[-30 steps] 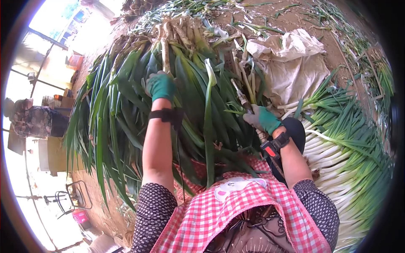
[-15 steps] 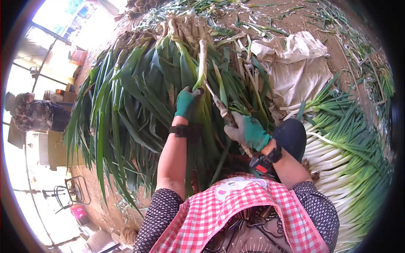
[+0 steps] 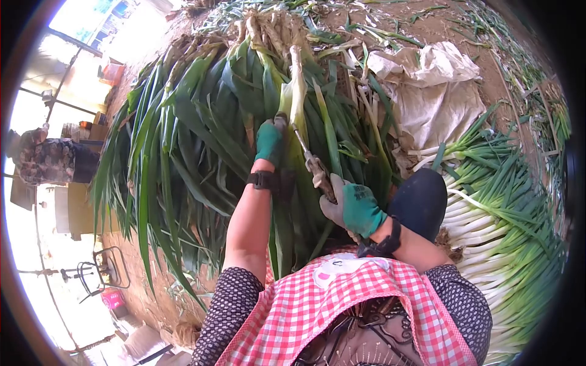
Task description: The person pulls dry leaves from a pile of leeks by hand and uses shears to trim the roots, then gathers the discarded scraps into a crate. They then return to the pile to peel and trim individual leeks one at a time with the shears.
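Note:
My left hand (image 3: 270,140), in a green and dark grey glove, is closed around the leafy part of a big leek (image 3: 297,85). The leek's pale stalk points away from me, and an outer layer stands apart from it on the left. My right hand (image 3: 356,208), gloved alike, is wrapped round what looks like an air blow gun (image 3: 318,170). Its thin nozzle tip is against or very near the leek, just right of my left fingers. Under both hands spreads a thick heap of untrimmed leeks (image 3: 201,140), roots at the far end.
On my right lie cleaned leeks (image 3: 482,244) in a long row, white stalks towards me. A crumpled pale sack (image 3: 433,91) lies beyond my right knee (image 3: 421,198). Leaf scraps litter the brown ground (image 3: 397,18). Another person (image 3: 55,160) is at far left, near a chair frame (image 3: 110,268).
The blow gun's nozzle has shifted slightly down and left along the leek. An outer layer now stands away from the stalk. My right hand has moved down and left a little.

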`<state>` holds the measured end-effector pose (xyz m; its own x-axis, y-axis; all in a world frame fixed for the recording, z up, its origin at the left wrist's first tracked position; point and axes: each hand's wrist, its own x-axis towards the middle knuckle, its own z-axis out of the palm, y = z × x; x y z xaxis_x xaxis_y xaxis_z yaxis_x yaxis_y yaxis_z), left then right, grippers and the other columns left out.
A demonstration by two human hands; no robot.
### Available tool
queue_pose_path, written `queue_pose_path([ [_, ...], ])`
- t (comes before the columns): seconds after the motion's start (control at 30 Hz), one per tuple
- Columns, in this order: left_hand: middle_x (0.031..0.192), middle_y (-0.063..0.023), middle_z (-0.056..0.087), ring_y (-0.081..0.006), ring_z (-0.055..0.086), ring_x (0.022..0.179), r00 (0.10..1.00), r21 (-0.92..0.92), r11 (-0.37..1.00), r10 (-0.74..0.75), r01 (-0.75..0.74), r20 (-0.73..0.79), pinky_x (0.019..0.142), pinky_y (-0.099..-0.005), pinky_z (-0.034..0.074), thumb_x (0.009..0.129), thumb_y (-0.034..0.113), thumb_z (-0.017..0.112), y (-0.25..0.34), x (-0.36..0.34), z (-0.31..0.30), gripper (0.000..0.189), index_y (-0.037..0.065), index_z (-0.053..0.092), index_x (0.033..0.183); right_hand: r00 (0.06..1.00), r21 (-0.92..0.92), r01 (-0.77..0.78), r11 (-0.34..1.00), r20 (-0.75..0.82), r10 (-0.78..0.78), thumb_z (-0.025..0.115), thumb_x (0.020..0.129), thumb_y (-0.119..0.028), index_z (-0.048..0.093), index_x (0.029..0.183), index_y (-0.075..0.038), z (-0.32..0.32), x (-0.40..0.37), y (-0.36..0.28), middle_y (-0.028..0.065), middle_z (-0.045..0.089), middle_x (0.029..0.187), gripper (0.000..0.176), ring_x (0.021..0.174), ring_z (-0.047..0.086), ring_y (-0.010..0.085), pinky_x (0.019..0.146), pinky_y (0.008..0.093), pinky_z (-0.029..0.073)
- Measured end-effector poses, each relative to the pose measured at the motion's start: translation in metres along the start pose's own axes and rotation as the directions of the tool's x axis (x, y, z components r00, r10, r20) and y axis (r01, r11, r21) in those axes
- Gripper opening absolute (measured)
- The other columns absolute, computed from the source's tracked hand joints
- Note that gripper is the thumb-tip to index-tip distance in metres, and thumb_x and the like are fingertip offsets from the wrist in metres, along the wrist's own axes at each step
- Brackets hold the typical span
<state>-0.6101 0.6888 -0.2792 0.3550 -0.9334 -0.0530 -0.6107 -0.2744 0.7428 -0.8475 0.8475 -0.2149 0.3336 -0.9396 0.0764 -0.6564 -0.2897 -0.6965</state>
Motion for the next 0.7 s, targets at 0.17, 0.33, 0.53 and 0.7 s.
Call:
queue_pose_path([
  [0.17, 0.087, -0.0233, 0.069, -0.0341, 0.066, 0.083, 0.999, 0.049, 0.997, -0.052, 0.052, -0.002, 0.077, -0.0413, 0.049, 0.094, 0.042, 0.050, 0.016, -0.009, -0.003, 0.049, -0.003, 0.069, 0.098, 0.995, -0.044, -0.073, 0.996, -0.077, 0.070, 0.063, 0.083, -0.028, 0.054, 0.095, -0.002, 0.015, 0.031, 0.014, 0.0207, 0.066, 0.074, 0.030, 0.065, 0.065, 0.0400, 0.063, 0.0504, 0.052],
  [0.33, 0.091, -0.0256, 0.069, -0.0387, 0.066, 0.088, 1.000, 0.087, 0.996, 0.005, -0.006, 0.019, 0.080, -0.0433, 0.048, 0.094, 0.046, 0.048, 0.014, -0.011, -0.006, 0.052, -0.001, 0.070, 0.097, 0.983, -0.018, -0.174, 0.985, -0.066, 0.173, 0.061, 0.082, -0.031, 0.060, 0.097, 0.000, 0.009, 0.115, 0.018, 0.0259, 0.068, 0.083, 0.035, 0.080, 0.067, 0.0441, 0.074, 0.0510, 0.053],
  [0.53, 0.092, -0.0250, 0.069, -0.0386, 0.065, 0.089, 0.998, 0.075, 0.995, -0.061, 0.062, -0.013, 0.081, -0.0432, 0.048, 0.094, 0.046, 0.048, 0.021, -0.016, -0.006, 0.052, -0.001, 0.070, 0.097, 0.963, -0.032, -0.261, 0.965, 0.058, 0.263, 0.059, 0.080, -0.041, 0.068, 0.095, 0.005, 0.002, 0.231, 0.039, 0.0299, 0.067, 0.092, 0.050, 0.092, 0.066, 0.0466, 0.083, 0.0491, 0.052],
  [0.7, 0.088, -0.0250, 0.068, -0.0363, 0.064, 0.082, 0.988, -0.237, 0.968, -0.051, 0.085, 0.146, 0.077, -0.0415, 0.048, 0.096, 0.044, 0.048, 0.002, -0.007, -0.004, 0.051, -0.003, 0.069, 0.096, 0.982, 0.049, -0.187, 0.981, 0.041, 0.185, 0.060, 0.082, -0.038, 0.067, 0.098, 0.000, -0.003, 0.142, 0.020, 0.0294, 0.065, 0.081, 0.042, 0.080, 0.066, 0.0449, 0.072, 0.0483, 0.052],
])
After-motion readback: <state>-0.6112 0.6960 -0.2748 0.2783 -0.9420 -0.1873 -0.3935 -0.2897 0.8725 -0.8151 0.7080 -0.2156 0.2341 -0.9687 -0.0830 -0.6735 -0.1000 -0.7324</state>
